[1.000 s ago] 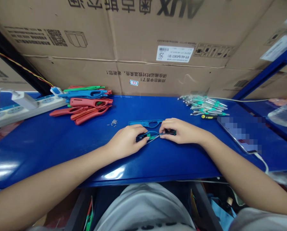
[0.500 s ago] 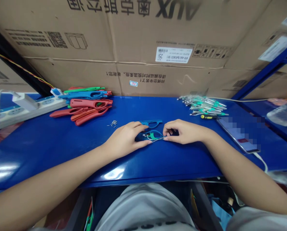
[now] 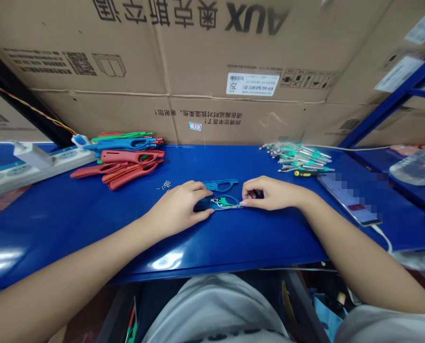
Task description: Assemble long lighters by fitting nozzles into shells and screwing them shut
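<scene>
left hand [image 3: 182,207] gripping slim blue plastic shell [image 3: 202,205], smooth green insert [image 3: 222,202] and pale wire [image 3: 229,206] inside, right hand [image 3: 269,193] curled at its looped end, grasp unclear

1. Long blue plastic casing half with a looped handle end [image 3: 228,196]: open side up, lying left to right near the centre, gripped across its left part, right end partly hidden.
2. Small green plastic insert [image 3: 222,202]: seated inside, beside the loop.
3. Thin white wire [image 3: 227,206]: curving past the green insert toward the right.
4. Matching blue plastic casing half [image 3: 214,185]: just beyond on the far side, loop to the right, left end hidden.
</scene>
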Demonstrator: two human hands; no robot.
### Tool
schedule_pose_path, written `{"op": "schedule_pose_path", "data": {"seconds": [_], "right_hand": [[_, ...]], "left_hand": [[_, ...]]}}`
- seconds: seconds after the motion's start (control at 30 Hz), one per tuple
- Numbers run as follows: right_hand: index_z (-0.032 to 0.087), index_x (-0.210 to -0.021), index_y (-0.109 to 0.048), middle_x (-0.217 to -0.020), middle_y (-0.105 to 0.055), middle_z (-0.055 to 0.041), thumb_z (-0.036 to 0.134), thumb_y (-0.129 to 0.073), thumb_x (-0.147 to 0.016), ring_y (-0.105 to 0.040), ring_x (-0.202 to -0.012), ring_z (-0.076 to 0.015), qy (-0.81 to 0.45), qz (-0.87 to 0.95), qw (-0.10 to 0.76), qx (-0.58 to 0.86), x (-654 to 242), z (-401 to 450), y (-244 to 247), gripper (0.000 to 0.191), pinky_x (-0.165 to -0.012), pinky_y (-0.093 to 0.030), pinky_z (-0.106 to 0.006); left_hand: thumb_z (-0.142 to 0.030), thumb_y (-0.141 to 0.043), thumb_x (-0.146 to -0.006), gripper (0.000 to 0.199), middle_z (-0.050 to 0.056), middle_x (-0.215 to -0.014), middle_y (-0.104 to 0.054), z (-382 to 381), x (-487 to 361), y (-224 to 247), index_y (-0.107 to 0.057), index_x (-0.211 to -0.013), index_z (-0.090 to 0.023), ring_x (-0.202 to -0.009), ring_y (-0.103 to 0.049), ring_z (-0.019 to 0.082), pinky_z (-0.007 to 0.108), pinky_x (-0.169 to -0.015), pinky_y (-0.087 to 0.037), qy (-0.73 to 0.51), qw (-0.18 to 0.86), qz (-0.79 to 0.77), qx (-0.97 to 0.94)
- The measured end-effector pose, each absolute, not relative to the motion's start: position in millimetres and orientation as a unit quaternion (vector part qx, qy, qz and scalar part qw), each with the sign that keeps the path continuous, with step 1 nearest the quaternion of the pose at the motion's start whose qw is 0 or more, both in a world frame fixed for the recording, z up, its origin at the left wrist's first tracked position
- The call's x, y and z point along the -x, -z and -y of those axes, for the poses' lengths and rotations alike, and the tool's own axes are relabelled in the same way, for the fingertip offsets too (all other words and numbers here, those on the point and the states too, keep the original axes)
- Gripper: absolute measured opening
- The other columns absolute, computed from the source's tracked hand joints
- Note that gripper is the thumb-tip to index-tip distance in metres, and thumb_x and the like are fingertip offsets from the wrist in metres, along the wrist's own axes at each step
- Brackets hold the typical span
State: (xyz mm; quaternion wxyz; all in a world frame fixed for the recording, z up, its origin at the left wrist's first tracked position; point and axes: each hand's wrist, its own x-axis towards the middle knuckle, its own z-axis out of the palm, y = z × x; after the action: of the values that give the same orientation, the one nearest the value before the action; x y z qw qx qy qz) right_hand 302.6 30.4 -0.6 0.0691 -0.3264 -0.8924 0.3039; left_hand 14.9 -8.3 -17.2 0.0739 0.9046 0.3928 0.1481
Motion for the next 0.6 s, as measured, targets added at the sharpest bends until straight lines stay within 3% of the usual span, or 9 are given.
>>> {"op": "schedule_pose_path", "data": {"seconds": [0.3, 0.5, 0.6], "right_hand": [[0.017, -0.077, -0.063, -0.073, -0.060, -0.0009, 0.039, -0.064, -0.090, -0.052, -0.065, -0.0131, -0.285, 0.888, 0.072, 0.353, -299.4, -32.7, 5.8, 0.026, -0.060, -0.038, -0.025], [0.020, -0.101, -0.066, -0.094, -0.066, -0.0035, 0.040, -0.065, -0.091, -0.056, -0.077, -0.0147, -0.199, 0.909, 0.120, 0.344, -297.9, -25.9, 1.4, 0.022, -0.066, -0.040, -0.025], [0.021, -0.105, -0.065, -0.101, -0.066, -0.0040, 0.035, -0.059, -0.095, -0.059, -0.080, -0.0144, -0.160, 0.918, 0.155, 0.329, -285.7, -16.5, 2.4, 0.018, -0.069, -0.041, -0.025]], "left_hand": [[-0.031, -0.065, -0.094, 0.025, 0.009, -0.106, -0.070, 10.4, -17.1, 17.3, -0.074, -0.113, -0.018, -0.100, -0.066, 0.024, 0.037, -0.088, -0.055, -0.136, 0.070, -0.389, -0.908], [-0.033, -0.062, -0.096, 0.026, 0.008, -0.102, -0.069, 15.7, -21.5, 16.6, -0.074, -0.112, -0.017, -0.095, -0.066, 0.023, 0.035, -0.084, -0.055, -0.115, 0.024, -0.392, -0.912], [-0.032, -0.057, -0.098, 0.027, 0.009, -0.097, -0.068, 20.5, -26.5, 14.4, -0.074, -0.108, -0.013, -0.091, -0.066, 0.024, 0.036, -0.081, -0.055, -0.079, -0.014, -0.387, -0.918]]}}
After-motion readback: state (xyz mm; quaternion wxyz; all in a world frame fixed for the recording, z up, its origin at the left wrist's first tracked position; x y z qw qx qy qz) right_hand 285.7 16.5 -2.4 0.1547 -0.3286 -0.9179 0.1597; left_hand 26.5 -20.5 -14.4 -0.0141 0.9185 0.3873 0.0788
